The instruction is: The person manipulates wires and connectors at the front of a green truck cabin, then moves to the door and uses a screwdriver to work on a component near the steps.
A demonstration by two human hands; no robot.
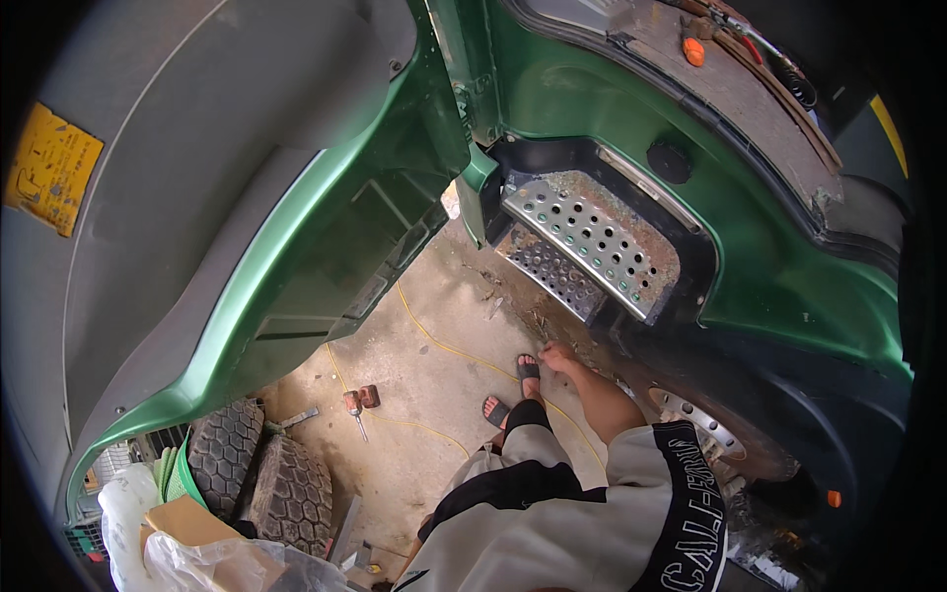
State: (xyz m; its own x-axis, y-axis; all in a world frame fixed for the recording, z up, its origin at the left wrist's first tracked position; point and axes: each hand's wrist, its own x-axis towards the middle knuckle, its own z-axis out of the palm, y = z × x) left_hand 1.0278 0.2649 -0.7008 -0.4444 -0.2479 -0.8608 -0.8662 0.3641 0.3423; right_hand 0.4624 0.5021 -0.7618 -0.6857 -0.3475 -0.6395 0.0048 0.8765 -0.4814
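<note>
My right arm reaches down and outward past the shirt, and my right hand (557, 355) hangs in the air beside the green truck, below its step. Its fingers look bent together; anything between them is too small to make out. Nearest above it is the metal step plate (592, 237), punched with round holes and rusty along its inner part. A second, lower step plate (552, 271) sits under that one. My left hand does not show; only a sliver of skin appears at the left side of my shirt.
The green truck door (326, 227) stands open at left. On the concrete floor lie an orange-red power tool (353, 403) and a yellow cable (434, 340). Two tires (291, 493), a cardboard box (192, 523) and plastic wrap are at lower left. Tools with an orange handle (693, 51) lie on the cab floor.
</note>
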